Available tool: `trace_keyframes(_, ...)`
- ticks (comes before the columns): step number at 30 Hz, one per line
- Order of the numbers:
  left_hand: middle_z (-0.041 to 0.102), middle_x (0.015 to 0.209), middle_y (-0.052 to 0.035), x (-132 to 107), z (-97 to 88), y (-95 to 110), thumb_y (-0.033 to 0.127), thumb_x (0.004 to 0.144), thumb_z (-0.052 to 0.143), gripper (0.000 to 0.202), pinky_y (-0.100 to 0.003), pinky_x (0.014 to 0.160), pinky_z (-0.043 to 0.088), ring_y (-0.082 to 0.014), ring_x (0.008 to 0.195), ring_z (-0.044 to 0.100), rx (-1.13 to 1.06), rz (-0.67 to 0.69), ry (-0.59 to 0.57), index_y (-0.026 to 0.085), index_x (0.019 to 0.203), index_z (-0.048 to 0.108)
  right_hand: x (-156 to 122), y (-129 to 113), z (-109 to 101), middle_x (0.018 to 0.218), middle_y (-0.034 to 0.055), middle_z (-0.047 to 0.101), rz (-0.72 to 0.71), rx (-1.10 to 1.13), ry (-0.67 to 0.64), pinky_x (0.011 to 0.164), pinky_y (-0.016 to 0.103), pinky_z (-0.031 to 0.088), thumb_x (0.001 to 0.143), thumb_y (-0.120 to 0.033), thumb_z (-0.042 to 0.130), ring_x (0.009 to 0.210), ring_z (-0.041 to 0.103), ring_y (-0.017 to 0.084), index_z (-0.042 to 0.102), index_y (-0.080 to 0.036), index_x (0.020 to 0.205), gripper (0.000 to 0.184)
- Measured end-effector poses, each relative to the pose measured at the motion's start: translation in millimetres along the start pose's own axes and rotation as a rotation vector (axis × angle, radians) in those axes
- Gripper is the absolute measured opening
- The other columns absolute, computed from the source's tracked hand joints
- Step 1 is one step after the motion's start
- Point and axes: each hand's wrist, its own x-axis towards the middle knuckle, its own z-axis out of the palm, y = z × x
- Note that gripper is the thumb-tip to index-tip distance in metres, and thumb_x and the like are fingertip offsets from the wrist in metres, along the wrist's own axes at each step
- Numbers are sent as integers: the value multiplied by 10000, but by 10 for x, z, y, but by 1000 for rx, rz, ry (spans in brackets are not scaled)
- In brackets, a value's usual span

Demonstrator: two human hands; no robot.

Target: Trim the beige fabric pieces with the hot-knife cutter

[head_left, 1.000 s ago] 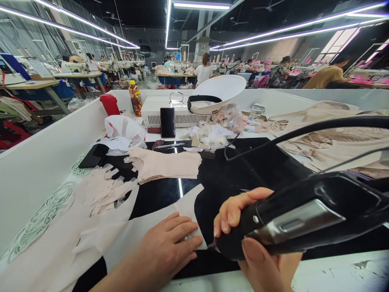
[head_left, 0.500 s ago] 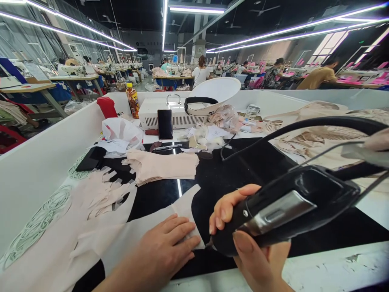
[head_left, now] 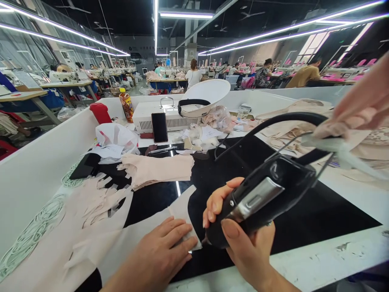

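Observation:
My left hand (head_left: 165,247) lies flat with fingers stretched out, pressing pale beige fabric (head_left: 117,245) onto the black table surface (head_left: 158,202). In my right hand (head_left: 243,247) is a black corded hand tool (head_left: 258,198) with a metal plate on its side; my fingers and thumb wrap round its front end. The tool's small tip points down at the fabric's edge, just right of my left fingertips. Whether it touches the fabric I cannot tell. A thick black cable (head_left: 282,117) arches from the tool's rear. Another person's blurred hand (head_left: 361,101) is at a whitish strip near that cable.
Stacked beige fabric pieces (head_left: 161,168) lie ahead, beside a phone (head_left: 159,127) leaning on a vented white box (head_left: 142,115). A white visor (head_left: 209,95) rests on the box. Green cord coils (head_left: 36,233) line the left wall. More fabric (head_left: 285,134) is heaped at right.
The view has shifted slightly. The tool's rear has swung nearer and the other person's hand has come further into view at right. My left hand stays on the fabric.

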Motion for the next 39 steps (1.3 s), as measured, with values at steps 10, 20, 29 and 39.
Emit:
trace_keyframes(10,716,1274,-100,0,-3,6,217,1103,488,233,-461,1096,562,-257,1202,685,-25,-13,-13,167,1260,653,-11,7,15,834,-26,630,-17,-16,5,573,254,594,902,-389,835,679,629,127,591,-282,1206,404)
trace_keyframes(20,720,1266,-107,-7,8,10,215,1104,486,240,-460,1098,563,-259,1199,687,-27,-13,-21,162,1263,658,-15,-6,9,818,-23,602,-24,-150,-18,567,260,592,970,-356,747,672,599,140,575,-305,1180,277)
trace_keyframes(29,719,1239,-109,5,-7,9,210,1112,457,244,-457,1089,567,-250,1192,687,-38,-20,-10,168,1242,659,-11,-1,17,807,-21,604,-24,-80,-26,584,277,612,926,-410,795,663,601,141,588,-299,1184,348)
trace_keyframes(39,706,1273,-124,-4,-8,-9,207,1100,484,243,-450,1114,550,-251,1223,676,-43,-19,-32,163,1273,649,-23,31,7,822,-20,623,-10,-84,-10,597,308,615,931,-376,790,673,613,151,569,-286,1187,349)
